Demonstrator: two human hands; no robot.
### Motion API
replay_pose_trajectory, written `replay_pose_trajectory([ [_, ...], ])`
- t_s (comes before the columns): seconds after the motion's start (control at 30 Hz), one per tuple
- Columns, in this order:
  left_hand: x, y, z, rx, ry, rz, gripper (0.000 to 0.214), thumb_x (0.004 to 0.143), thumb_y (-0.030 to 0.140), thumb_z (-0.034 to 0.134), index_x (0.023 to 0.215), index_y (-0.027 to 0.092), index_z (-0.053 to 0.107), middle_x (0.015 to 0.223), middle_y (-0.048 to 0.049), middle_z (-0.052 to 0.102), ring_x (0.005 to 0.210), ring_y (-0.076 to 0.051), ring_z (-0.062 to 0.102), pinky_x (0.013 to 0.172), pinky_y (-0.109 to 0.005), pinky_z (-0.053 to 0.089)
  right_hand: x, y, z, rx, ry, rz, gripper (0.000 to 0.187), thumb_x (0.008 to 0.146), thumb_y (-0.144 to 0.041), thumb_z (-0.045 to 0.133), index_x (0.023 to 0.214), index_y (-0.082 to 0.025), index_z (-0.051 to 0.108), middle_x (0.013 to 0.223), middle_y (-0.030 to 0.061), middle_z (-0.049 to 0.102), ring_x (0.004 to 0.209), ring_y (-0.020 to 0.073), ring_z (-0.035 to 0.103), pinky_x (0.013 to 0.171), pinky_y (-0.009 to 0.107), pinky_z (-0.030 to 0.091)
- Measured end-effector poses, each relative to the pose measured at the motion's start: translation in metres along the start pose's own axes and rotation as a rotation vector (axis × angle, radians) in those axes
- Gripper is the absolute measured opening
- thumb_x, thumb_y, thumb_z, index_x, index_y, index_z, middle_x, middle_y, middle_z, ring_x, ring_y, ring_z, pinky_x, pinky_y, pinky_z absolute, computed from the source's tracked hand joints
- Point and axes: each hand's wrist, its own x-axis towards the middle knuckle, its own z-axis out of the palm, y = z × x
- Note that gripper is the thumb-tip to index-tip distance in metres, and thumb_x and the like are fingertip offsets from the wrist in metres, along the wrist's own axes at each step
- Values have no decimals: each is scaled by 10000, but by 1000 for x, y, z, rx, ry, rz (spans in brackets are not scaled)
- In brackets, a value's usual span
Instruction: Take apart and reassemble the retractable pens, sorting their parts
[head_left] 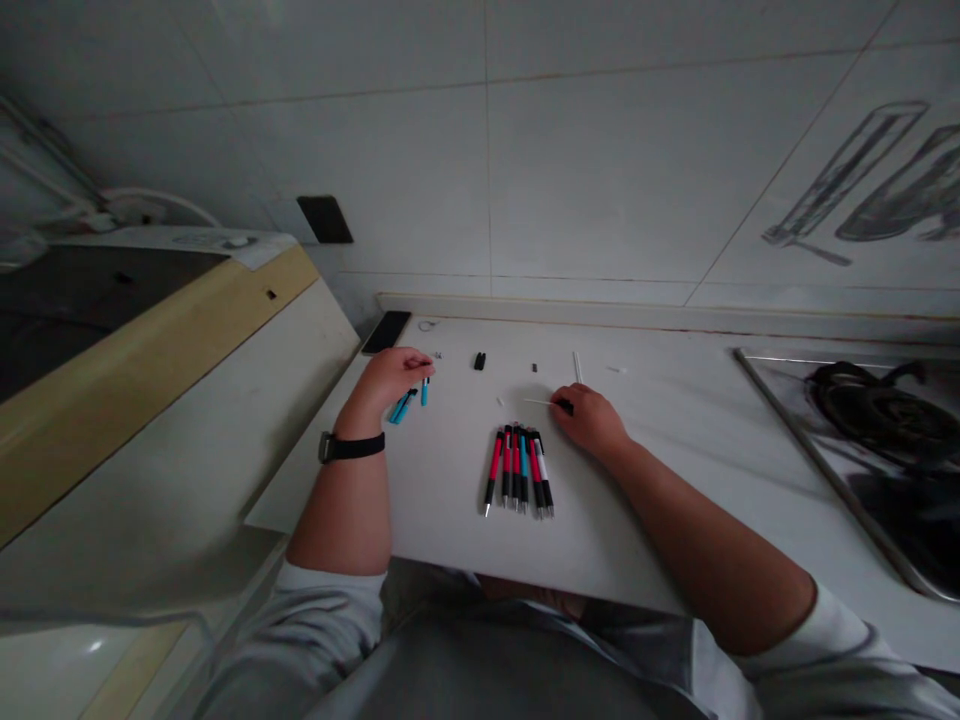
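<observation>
My left hand (395,378) hovers over the left of the white counter with its fingertips pinched together; whatever is between them is too small to make out. Just below it lie blue pen barrels (403,406), and small metal bits (438,355) are by its fingertips. My right hand (589,420) rests on the counter, closed round a black pen part with a thin white pen refill (536,401) pointing left out of it. Several assembled pens (516,468), red, blue and white with black grips, lie side by side between my forearms.
Black grips (480,361), a small dark piece (534,367), white refills (577,366) and a tiny pale part (500,401) lie further back. A phone (386,332) is at the back left corner. A gas stove (885,450) stands right, a cream-edged appliance (247,330) left, a tiled wall behind.
</observation>
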Motion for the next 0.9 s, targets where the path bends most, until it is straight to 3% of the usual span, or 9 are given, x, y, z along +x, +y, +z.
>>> replay_pose_trajectory([
  [0.17, 0, -1, 15, 335, -75, -50, 185, 758, 355, 773, 839, 189, 783, 838, -70, 782, 728, -194, 676, 645, -277, 467, 0, 1, 0, -4, 3, -7, 203, 960, -284, 575, 1030, -204, 748, 1037, 83, 707, 875, 176, 635, 802, 272, 452],
  [0.33, 5, -6, 24, 552, -57, -98, 176, 722, 377, 806, 784, 214, 781, 813, -66, 779, 693, -190, 646, 625, -280, 427, 1, 1, 0, 3, 4, -8, 196, 953, -278, 577, 1014, -202, 746, 1020, 81, 704, 860, 176, 630, 786, 276, 453],
  [0.53, 9, -21, 26, 553, 11, -56, 148, 691, 358, 827, 772, 242, 783, 786, -49, 757, 671, -184, 623, 617, -278, 424, 0, 1, 0, 18, 12, -22, 195, 950, -269, 575, 1014, -203, 747, 1018, 84, 707, 869, 185, 634, 794, 286, 460],
  [0.9, 8, -21, 19, 545, -48, -84, 70, 732, 265, 765, 793, 243, 790, 838, -63, 774, 743, -209, 649, 670, -299, 445, 1, 4, 2, 29, 15, -27, 196, 949, -272, 574, 1017, -201, 744, 1016, 78, 703, 874, 180, 635, 811, 282, 455],
])
